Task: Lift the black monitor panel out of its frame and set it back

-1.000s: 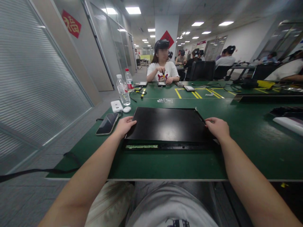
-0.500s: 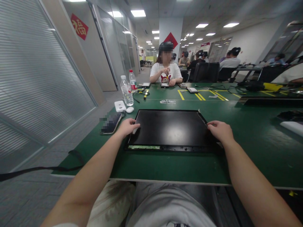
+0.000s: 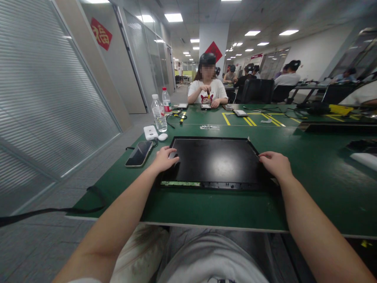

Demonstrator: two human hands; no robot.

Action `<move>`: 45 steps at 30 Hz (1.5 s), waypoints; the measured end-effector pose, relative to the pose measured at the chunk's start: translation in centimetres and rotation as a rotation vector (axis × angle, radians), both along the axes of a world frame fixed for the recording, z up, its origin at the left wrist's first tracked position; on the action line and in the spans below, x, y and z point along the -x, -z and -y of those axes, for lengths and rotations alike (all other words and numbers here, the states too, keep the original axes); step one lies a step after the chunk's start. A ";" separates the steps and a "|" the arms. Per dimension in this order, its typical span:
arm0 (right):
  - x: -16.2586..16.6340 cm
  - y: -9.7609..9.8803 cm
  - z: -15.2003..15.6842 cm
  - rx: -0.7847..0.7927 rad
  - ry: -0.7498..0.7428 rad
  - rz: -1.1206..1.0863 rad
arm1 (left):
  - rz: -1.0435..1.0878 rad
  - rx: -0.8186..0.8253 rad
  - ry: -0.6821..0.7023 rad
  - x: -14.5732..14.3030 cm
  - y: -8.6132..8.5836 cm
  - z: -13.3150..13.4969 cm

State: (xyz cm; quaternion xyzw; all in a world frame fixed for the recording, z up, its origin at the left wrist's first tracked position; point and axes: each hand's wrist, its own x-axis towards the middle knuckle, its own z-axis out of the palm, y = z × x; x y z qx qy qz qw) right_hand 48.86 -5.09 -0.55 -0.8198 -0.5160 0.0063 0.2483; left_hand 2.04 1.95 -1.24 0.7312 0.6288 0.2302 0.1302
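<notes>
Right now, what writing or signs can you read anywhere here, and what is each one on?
"福": red diamond sign on the left wall.
Red diamond on the pillar: too blurred to read.
Bottle labels: too small to read.
Black panel between the left hand and right hand: no text.

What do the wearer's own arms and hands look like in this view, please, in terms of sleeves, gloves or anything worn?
Both forearms are bare, with no sleeve in view. The left hand and right hand wear no gloves, and no watch, ring or band shows. Below the arms, a light grey garment with a dark print covers the torso.
</notes>
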 end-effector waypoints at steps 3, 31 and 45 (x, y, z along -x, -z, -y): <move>-0.2 0.1 -0.1 -0.001 0.003 -0.008 | 0.025 -0.010 -0.077 0.5 -0.1 -0.2; -0.6 0.6 -0.2 -0.045 0.001 -0.077 | -0.151 0.013 -0.084 1.5 0.0 -1.2; -0.8 0.7 -0.3 -0.091 0.020 -0.153 | 0.769 0.174 -0.302 0.2 -1.3 0.2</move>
